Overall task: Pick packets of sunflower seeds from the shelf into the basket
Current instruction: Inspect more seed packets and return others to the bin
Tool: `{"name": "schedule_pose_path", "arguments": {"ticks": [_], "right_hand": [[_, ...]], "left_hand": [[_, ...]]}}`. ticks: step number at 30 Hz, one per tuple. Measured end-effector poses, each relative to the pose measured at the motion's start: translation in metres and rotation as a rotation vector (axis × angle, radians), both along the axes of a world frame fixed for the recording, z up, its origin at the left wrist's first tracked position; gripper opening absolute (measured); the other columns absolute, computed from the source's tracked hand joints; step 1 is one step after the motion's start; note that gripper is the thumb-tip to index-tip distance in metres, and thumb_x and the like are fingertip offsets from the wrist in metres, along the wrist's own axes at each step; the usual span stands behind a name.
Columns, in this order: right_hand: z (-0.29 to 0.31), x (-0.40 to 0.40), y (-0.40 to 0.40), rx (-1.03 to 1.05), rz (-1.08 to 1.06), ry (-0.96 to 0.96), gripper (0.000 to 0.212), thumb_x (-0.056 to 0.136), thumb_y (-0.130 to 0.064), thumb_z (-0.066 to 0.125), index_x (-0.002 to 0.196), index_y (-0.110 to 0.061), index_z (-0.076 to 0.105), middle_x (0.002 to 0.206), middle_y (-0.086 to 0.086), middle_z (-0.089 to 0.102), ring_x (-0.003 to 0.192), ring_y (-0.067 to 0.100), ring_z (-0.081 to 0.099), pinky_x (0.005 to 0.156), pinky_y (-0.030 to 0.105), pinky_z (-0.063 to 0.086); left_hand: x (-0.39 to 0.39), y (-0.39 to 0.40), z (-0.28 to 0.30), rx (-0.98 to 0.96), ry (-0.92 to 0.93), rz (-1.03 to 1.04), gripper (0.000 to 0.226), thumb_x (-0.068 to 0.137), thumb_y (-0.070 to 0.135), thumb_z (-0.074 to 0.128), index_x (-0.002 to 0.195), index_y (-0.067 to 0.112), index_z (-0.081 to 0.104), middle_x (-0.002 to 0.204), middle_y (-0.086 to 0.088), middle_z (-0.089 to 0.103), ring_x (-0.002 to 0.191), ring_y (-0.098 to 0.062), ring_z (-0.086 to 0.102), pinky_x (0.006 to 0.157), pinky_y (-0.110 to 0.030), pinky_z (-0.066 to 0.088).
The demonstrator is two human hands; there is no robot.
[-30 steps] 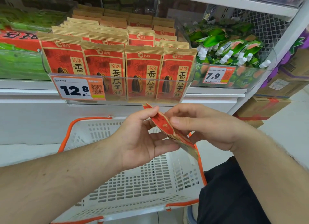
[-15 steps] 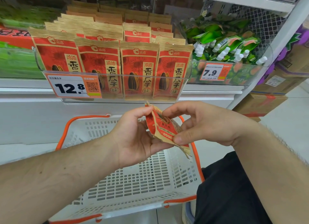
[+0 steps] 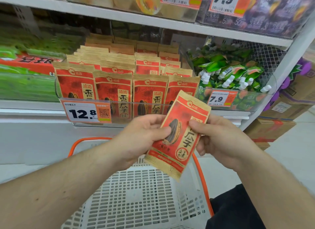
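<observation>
A red and tan packet of sunflower seeds (image 3: 180,136) is held face up between both hands, tilted, just above the white slotted basket (image 3: 136,199) with orange handles. My left hand (image 3: 141,138) pinches its left edge with the thumb on the seed picture. My right hand (image 3: 219,140) grips its right edge. Behind them, several rows of the same seed packets (image 3: 114,90) stand upright in a clear-fronted shelf bin. The basket holds nothing that I can see.
A 12.8 price tag (image 3: 87,111) hangs on the bin front. Green spouted pouches (image 3: 228,75) fill the bin to the right, green packs (image 3: 25,85) the left. Cardboard boxes (image 3: 272,129) stack at the far right. An upper shelf (image 3: 153,22) carries more goods.
The packet has turned from edge-on to face up and risen a little between my hands. The view has tilted upward, so the upper shelf now shows.
</observation>
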State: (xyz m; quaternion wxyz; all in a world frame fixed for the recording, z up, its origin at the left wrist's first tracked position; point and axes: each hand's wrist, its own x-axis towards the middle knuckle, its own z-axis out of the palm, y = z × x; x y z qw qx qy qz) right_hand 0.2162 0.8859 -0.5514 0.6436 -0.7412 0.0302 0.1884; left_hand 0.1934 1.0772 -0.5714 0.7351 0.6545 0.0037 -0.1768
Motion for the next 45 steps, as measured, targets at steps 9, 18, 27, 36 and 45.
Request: {"name": "schedule_pose_path", "arguments": {"ticks": [9,18,27,36,45], "right_hand": [[0.055,0.03,0.029,0.696,-0.437,-0.078,0.013,0.102,-0.02,0.052,0.094,-0.016,0.061,0.062,0.002,0.069,0.049,0.01,0.066,0.046,0.019,0.054],[0.092,0.101,0.056,0.073,-0.211,-0.471,0.004,0.1,-0.016,0.057,0.102,-0.016,0.06,0.093,0.011,0.073,0.064,0.02,0.07,0.06,0.029,0.057],[0.085,0.13,0.078,-0.635,0.211,-0.543,0.004,0.09,-0.019,0.073,0.092,-0.021,0.076,0.084,-0.007,0.077,0.08,0.011,0.073,0.082,0.037,0.058],[0.086,0.145,0.092,-0.78,0.165,-0.697,0.007,0.083,-0.013,0.077,0.083,-0.009,0.071,0.083,0.002,0.073,0.08,0.016,0.07,0.077,0.04,0.061],[0.102,0.139,0.107,-1.038,0.298,-0.658,0.042,0.081,-0.011,0.078,0.055,-0.013,0.045,0.059,0.0,0.046,0.056,0.019,0.046,0.052,0.025,0.04]], "left_hand": [[0.046,0.047,0.049,1.063,-0.963,0.552,0.02,0.092,0.031,0.055,0.108,0.026,0.066,0.106,0.01,0.069,0.1,-0.019,0.057,0.081,-0.035,0.04],[0.067,0.049,0.047,1.401,-0.856,0.309,0.024,0.095,0.041,0.055,0.116,0.038,0.066,0.115,0.016,0.067,0.127,-0.013,0.04,0.105,-0.045,0.01],[0.065,0.049,0.047,1.309,-0.897,0.345,0.008,0.092,0.034,0.061,0.097,0.036,0.055,0.092,0.02,0.051,0.116,-0.013,0.047,0.104,-0.041,0.01],[0.065,0.046,0.052,1.353,-0.819,0.242,0.007,0.094,0.039,0.054,0.091,0.034,0.051,0.096,0.02,0.057,0.112,-0.009,0.046,0.113,-0.047,0.015],[0.068,0.046,0.052,1.456,-0.794,0.177,0.024,0.096,0.041,0.047,0.102,0.031,0.068,0.113,0.019,0.062,0.118,-0.009,0.046,0.112,-0.051,0.014]]}}
